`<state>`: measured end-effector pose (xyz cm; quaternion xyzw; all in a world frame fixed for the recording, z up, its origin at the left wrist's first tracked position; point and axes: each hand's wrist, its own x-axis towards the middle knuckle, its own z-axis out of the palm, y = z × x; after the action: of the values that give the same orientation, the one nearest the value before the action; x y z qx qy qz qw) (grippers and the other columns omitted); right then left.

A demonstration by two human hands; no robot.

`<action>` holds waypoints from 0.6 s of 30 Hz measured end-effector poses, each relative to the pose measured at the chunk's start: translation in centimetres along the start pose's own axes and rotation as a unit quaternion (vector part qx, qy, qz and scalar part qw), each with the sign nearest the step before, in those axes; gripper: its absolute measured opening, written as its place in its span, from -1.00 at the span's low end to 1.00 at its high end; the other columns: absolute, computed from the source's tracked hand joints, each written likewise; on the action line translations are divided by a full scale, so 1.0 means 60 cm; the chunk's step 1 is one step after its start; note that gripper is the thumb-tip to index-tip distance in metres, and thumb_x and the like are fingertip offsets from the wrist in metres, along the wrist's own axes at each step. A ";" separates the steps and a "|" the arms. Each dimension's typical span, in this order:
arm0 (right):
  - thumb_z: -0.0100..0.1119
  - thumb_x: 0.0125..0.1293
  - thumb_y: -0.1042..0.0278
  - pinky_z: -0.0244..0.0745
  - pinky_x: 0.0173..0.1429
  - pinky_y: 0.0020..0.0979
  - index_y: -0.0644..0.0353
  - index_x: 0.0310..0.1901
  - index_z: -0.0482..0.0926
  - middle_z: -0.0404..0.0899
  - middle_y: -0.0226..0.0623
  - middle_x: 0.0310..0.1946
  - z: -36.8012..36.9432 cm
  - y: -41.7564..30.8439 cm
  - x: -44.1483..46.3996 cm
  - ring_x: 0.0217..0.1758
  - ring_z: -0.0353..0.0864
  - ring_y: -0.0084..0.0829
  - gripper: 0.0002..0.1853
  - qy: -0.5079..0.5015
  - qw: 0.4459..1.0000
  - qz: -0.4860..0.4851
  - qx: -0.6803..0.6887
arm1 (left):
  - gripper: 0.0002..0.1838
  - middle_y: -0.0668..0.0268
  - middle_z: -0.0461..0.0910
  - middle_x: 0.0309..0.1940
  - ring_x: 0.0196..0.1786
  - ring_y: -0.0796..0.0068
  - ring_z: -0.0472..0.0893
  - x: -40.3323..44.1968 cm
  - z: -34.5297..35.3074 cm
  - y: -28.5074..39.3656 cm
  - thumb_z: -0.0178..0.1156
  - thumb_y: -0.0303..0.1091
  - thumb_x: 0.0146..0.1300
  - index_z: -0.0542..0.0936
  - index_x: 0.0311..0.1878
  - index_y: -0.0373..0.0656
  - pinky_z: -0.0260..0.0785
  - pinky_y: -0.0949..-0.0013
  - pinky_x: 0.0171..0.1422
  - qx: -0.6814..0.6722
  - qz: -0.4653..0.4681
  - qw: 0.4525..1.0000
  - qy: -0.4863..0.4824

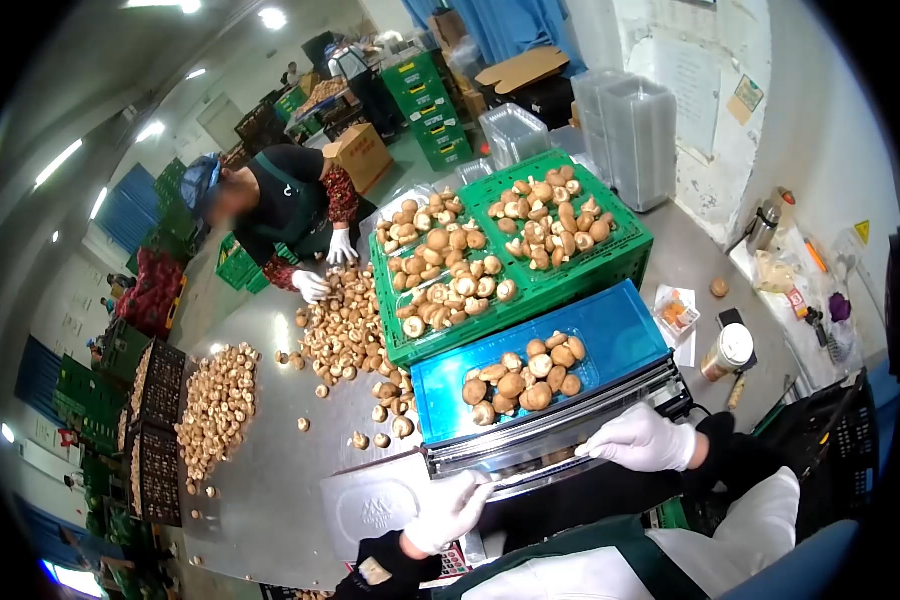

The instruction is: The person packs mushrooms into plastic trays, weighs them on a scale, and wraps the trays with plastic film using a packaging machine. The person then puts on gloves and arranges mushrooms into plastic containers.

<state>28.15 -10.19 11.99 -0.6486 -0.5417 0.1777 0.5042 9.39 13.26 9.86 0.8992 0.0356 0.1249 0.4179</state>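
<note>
A clear tray of brown mushrooms (532,378) rests on the blue surface (615,330) of a wrapping machine. Along the machine's near edge, clear film (535,478) stretches between my two white-gloved hands. My left hand (448,512) pinches the film's left end, beside a scale (370,505). At the right end, my right hand (640,438) has its fingers closed on the film. Just behind the machine stands a green crate (410,352) bearing trays of mushrooms.
Loose mushrooms (345,325) lie across the metal table (280,440). A co-worker (285,190) in white gloves reaches into them at the far left. A lidded cup (727,352) and stacked clear trays (638,140) are on the right.
</note>
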 end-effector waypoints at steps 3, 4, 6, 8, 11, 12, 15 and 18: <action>0.10 0.20 0.46 0.43 -0.33 -0.54 0.28 -0.28 0.60 0.58 -0.26 -0.52 -0.034 -0.046 0.046 -0.46 0.56 -0.50 -0.87 0.044 0.998 -0.008 0.044 | -0.85 0.41 0.41 -0.61 -0.61 0.68 0.34 0.031 -0.082 0.067 0.01 -0.33 0.30 0.44 -0.25 -0.23 0.19 0.61 -0.52 -0.293 -0.215 0.927 -0.097; 0.01 0.28 0.43 0.38 -0.37 -0.58 0.31 -0.26 0.57 0.53 -0.39 -0.56 -0.060 -0.091 0.070 -0.48 0.46 -0.64 -0.83 -0.021 0.960 0.210 0.186 | -0.82 0.41 0.40 -0.62 -0.65 0.69 0.33 0.063 -0.103 0.085 -0.01 -0.29 0.31 0.43 -0.27 -0.22 0.17 0.62 -0.56 -0.336 -0.235 0.909 -0.073; -0.05 0.32 0.40 0.32 -0.40 -0.63 0.34 -0.25 0.54 0.45 -0.48 -0.56 -0.072 -0.075 0.128 -0.48 0.37 -0.72 -0.80 0.054 0.952 0.188 0.235 | -0.84 0.45 0.32 -0.73 -0.74 0.67 0.28 0.136 -0.121 0.082 -0.01 -0.29 0.30 0.40 -0.24 -0.19 0.13 0.60 -0.64 -0.397 -0.197 0.896 -0.002; -0.05 0.32 0.39 0.32 -0.38 -0.65 0.39 -0.26 0.52 0.46 -0.46 -0.53 -0.070 -0.034 0.185 -0.48 0.38 -0.72 -0.78 0.131 0.926 0.160 0.315 | -0.88 0.43 0.36 -0.66 -0.72 0.65 0.30 0.212 -0.126 0.064 0.03 -0.36 0.27 0.38 -0.18 -0.15 0.18 0.59 -0.62 -0.454 -0.167 0.874 0.057; -0.02 0.27 0.47 0.43 -0.23 -0.55 0.37 -0.20 0.49 0.57 -0.31 -0.39 -0.049 0.069 0.239 -0.32 0.55 -0.56 -0.83 0.205 0.953 0.076 0.211 | -0.90 0.32 0.47 -0.48 -0.46 0.50 0.50 0.291 -0.077 -0.034 -0.03 -0.48 0.24 0.42 -0.19 -0.21 0.38 0.45 -0.31 -0.320 -0.033 0.939 0.124; 0.01 0.24 0.47 0.46 -0.19 -0.50 0.36 -0.19 0.49 0.58 -0.26 -0.37 -0.048 0.097 0.246 -0.30 0.59 -0.48 -0.83 0.205 0.977 0.014 0.048 | -0.88 0.27 0.52 -0.47 -0.41 0.43 0.53 0.308 -0.060 -0.068 -0.02 -0.51 0.21 0.44 -0.20 -0.25 0.39 0.40 -0.24 -0.174 0.030 0.973 0.152; 0.14 0.09 0.34 0.37 0.08 -0.31 0.32 -0.14 0.45 0.50 -0.05 -0.16 -0.023 0.155 0.244 -0.06 0.49 -0.11 -0.68 0.119 0.968 -0.104 -0.194 | -0.77 -0.02 0.50 -0.18 -0.08 0.05 0.50 0.306 -0.013 -0.125 -0.05 -0.56 0.14 0.47 -0.12 -0.27 0.36 0.26 0.01 0.057 0.140 0.985 0.083; 0.11 0.10 0.13 0.17 0.27 -0.25 0.34 -0.10 0.42 0.42 0.00 -0.09 -0.011 0.232 0.233 0.10 0.34 -0.06 -0.55 -0.002 0.947 -0.098 -0.305 | -0.58 -0.09 0.39 0.03 0.18 0.03 0.31 0.286 0.027 -0.167 -0.05 -0.28 0.20 0.39 0.04 -0.39 0.07 0.20 0.32 0.304 0.143 0.942 0.000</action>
<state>40.81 3.16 4.88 -0.7151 -0.6319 -0.0448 0.2957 26.79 21.46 4.60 0.9792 -0.0568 0.1661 0.1020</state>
